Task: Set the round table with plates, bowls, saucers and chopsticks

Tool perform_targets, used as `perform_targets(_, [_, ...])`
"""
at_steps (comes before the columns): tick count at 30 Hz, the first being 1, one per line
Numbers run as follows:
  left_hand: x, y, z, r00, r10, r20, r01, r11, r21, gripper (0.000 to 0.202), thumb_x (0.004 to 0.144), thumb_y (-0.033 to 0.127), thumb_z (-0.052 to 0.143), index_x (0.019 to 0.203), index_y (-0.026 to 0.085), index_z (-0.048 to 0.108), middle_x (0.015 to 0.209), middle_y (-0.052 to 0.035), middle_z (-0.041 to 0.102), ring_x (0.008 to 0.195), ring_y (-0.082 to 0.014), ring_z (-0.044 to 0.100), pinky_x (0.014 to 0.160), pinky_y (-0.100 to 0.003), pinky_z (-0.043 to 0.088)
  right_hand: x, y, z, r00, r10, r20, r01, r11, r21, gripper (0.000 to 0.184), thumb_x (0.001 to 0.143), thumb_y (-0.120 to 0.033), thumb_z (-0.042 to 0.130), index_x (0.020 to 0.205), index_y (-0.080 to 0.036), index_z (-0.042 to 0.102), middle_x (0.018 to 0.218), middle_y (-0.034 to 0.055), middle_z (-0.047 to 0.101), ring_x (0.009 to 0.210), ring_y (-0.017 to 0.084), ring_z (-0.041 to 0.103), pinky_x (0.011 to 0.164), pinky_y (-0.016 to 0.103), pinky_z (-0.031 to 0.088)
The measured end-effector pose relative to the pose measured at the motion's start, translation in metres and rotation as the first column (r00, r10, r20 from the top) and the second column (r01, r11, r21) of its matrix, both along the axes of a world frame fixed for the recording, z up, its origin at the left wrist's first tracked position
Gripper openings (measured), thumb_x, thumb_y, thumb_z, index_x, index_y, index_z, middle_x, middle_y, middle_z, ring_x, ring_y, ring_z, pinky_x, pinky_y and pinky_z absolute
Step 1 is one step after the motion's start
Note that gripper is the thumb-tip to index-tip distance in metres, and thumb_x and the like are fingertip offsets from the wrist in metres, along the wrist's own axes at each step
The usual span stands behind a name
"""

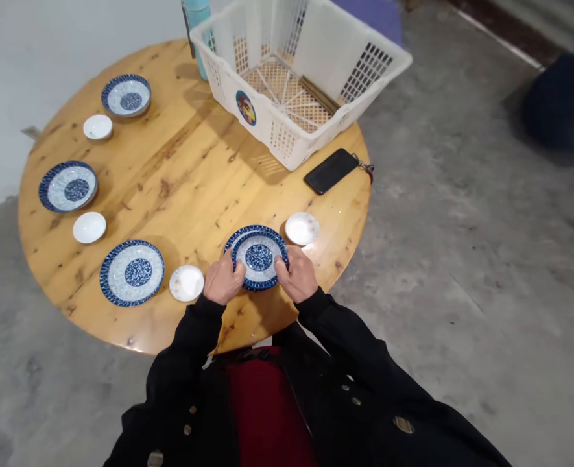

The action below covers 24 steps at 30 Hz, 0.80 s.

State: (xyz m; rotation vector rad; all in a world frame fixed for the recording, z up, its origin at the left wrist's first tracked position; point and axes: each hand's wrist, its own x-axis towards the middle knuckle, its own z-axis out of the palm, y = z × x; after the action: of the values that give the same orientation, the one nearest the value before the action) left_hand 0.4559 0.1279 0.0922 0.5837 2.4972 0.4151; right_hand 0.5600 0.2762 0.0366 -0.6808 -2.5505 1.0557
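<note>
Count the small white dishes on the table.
4: one dish near the farthest patterned bowl, one near the leftmost patterned bowl, one beside the left hand, one beyond the right hand. The basket may hide more.

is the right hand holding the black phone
No, the right hand grips the rim of a blue-and-white dish, while the black phone lies on the wooden table.

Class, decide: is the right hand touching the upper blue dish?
Touching. Head view shows the right hand gripping the upper blue dish, thumb over its rim.
</note>
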Motion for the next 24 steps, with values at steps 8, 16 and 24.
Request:
perform_targets(8, [0.008, 0.015, -0.006, 0.998, 0.063, 0.007, -0.061, 0.987, -0.148, 0.054, 0.097, 0.029, 0.035, 0.147, 0.008, 0.041, 0.104, -0.0179, 0.075, 0.099, -0.0364, 0.072, 0.09, -0.043, 0.051, -0.004, 0.017, -0.018, 0.997, 0.082, -0.003, -0.082, 0.996, -0.041, 0.032, 0.088, -0.028, 0.044, 0.108, -0.014, 0.065, 0.112, 0.0179, 0.063, 0.106, 0.029, 0.062, 0.096, 0.043, 0.052])
perform_targets(16, [0.006, 0.017, -0.016, 0.997, 0.074, -0.013, -0.075, 0.969, -0.235, 0.057, 0.098, 0.033, 0.036, 0.15, 0.01, 0.039, 0.096, -0.0165, 0.076, 0.094, -0.0355, 0.072, 0.09, -0.043, 0.051, -0.008, 0.022, -0.027, 0.987, 0.146, 0.062, -0.14, 0.986, -0.092, 0.039, 0.087, -0.028, 0.046, 0.119, -0.01, 0.062, 0.119, 0.0199, 0.06, 0.112, 0.031, 0.06, 0.1, 0.045, 0.051])
perform_targets(24, [-0.007, 0.008, -0.017, 0.999, 0.038, 0.006, -0.035, 0.97, -0.242, 0.056, 0.1, 0.04, 0.032, 0.146, 0.01, 0.045, 0.095, -0.0191, 0.076, 0.091, -0.0352, 0.074, 0.084, -0.042, 0.054, -0.019, 0.021, -0.017, 0.974, 0.186, 0.126, -0.178, 0.981, -0.077, 0.04, 0.091, -0.03, 0.044, 0.123, -0.012, 0.061, 0.119, 0.0191, 0.064, 0.106, 0.03, 0.065, 0.095, 0.044, 0.054])
